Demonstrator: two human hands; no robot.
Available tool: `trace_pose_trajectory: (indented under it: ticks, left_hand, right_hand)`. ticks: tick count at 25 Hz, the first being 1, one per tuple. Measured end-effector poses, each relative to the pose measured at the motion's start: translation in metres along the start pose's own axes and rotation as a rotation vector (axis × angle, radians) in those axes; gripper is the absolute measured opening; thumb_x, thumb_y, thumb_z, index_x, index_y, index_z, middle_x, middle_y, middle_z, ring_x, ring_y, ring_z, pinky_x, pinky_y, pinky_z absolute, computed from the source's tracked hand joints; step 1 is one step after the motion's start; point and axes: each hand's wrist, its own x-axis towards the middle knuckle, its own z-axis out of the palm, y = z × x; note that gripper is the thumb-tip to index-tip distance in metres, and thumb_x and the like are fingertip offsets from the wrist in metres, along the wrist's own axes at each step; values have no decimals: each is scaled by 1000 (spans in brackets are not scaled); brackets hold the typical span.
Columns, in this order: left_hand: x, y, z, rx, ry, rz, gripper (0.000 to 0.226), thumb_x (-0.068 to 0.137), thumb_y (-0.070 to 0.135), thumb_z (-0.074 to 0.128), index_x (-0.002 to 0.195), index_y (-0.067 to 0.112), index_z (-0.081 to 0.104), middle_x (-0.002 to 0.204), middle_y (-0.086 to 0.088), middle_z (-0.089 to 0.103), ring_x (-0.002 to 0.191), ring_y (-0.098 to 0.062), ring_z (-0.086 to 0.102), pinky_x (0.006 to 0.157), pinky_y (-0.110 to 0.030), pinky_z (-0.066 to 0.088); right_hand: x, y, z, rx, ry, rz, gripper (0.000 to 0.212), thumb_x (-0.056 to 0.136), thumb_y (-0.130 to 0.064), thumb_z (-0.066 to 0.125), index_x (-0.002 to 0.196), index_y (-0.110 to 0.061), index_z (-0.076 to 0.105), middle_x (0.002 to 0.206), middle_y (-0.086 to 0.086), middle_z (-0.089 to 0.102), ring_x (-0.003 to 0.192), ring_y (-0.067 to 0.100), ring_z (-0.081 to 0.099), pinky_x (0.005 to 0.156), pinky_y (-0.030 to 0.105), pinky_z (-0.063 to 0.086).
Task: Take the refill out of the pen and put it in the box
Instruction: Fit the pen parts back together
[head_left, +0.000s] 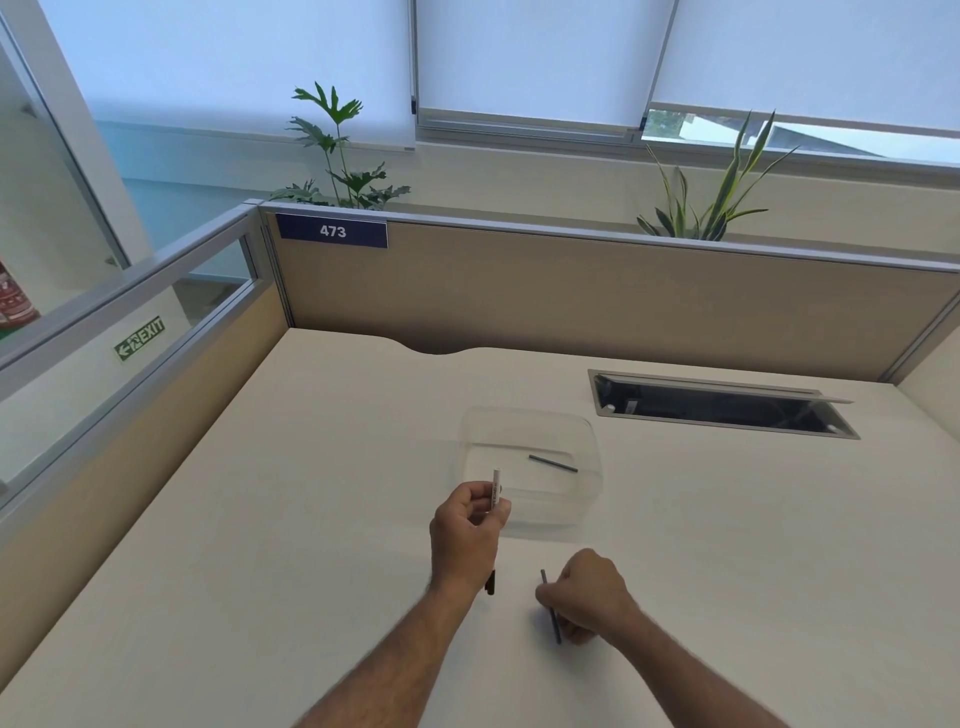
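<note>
The left hand (467, 525) is curled around a white pen barrel (496, 491), gripping it between the fingers and thumb so that the barrel stands nearly upright, its top end poking out above the knuckles. A dark piece (490, 582) shows below the left wrist, at the near side of the hand; whether it is part of the pen or lies on the desk cannot be told. The right hand (589, 595) sits nearer and to the right, fingers pinched closed on a thin dark refill (550, 605). The refill runs roughly near to far, one end sticking out past the fingers on the far side and the other end pointing down toward the near edge, close to or touching the desk (311, 519). The two hands are near each other but apart.

Just beyond the left hand stands a clear plastic box (589, 488), open on top, with rounded corners. The upper end of the pen barrel overlaps the box's near left wall in this view. Inside the box, toward its far right, lies a second thin dark refill (552, 463), flat on the bottom and slanted.

To the far right of the box, a rectangular cable hatch (722, 405) is set into the pale desk, its lid raised. Beige partition panels (571, 296) close the desk on the far and left sides, with a blue label reading 473 (332, 231) at the far left corner. Two green plants (343, 150) rise behind the far panel, below windows with lowered blinds.
</note>
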Motion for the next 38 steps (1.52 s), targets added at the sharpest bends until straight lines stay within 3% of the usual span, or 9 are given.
trace_pose_trajectory:
  ticks: [5, 10, 13, 16, 21, 27, 38]
  left_hand:
    - [-2, -4, 0, 31, -34, 16, 13, 83, 19, 78, 87, 27, 69, 80, 10, 75, 75, -4, 70, 66, -18, 57]
    - [-3, -4, 3, 76, -79, 59, 13, 80, 16, 80, 84, 25, 71, 78, 10, 75, 74, -2, 69, 67, -18, 57]
    - [-6, -1, 5, 98, -101, 94, 18, 79, 16, 80, 82, 31, 70, 78, 13, 75, 74, 0, 69, 66, -14, 56]
    - [-8, 0, 7, 114, -122, 127, 24, 78, 15, 81, 80, 36, 69, 76, 18, 74, 73, 0, 69, 65, -14, 55]
    - [-9, 0, 9, 127, -144, 156, 26, 78, 16, 82, 79, 39, 69, 75, 24, 73, 73, 0, 69, 64, -15, 55]
    - [-10, -3, 9, 141, -158, 167, 25, 78, 20, 82, 82, 41, 69, 78, 21, 73, 75, 0, 69, 65, -15, 56]
    - [-12, -2, 8, 150, -180, 192, 27, 79, 23, 81, 83, 46, 69, 80, 31, 71, 76, -1, 69, 65, -19, 58]
  right_hand:
    - [-1, -10, -20, 462, 10, -87, 9, 66, -6, 64, 60, 1, 67, 62, 21, 68, 50, 29, 68, 54, 32, 56]
    - [-6, -32, -41, 790, -50, -177, 14, 84, 4, 64, 97, 4, 69, 72, 16, 68, 62, 28, 68, 62, 34, 59]
    - [-10, -42, -52, 975, -92, -242, 16, 88, 5, 63, 103, 2, 67, 79, 15, 68, 71, 30, 70, 66, 37, 61]
    - [-15, -51, -55, 1139, -29, -315, 16, 89, 4, 63, 106, 2, 63, 85, 16, 69, 80, 32, 72, 71, 42, 63]
    - [-21, -58, -54, 1187, 105, -417, 15, 91, 2, 63, 105, 1, 60, 87, 16, 68, 83, 32, 71, 76, 44, 63]
    - [-23, -58, -51, 1087, 144, -473, 19, 89, 1, 66, 107, 4, 59, 91, 20, 66, 85, 33, 72, 75, 43, 63]
    - [-19, -53, -45, 987, 165, -498, 11, 89, 1, 66, 98, -4, 64, 88, 17, 68, 84, 34, 73, 76, 45, 63]
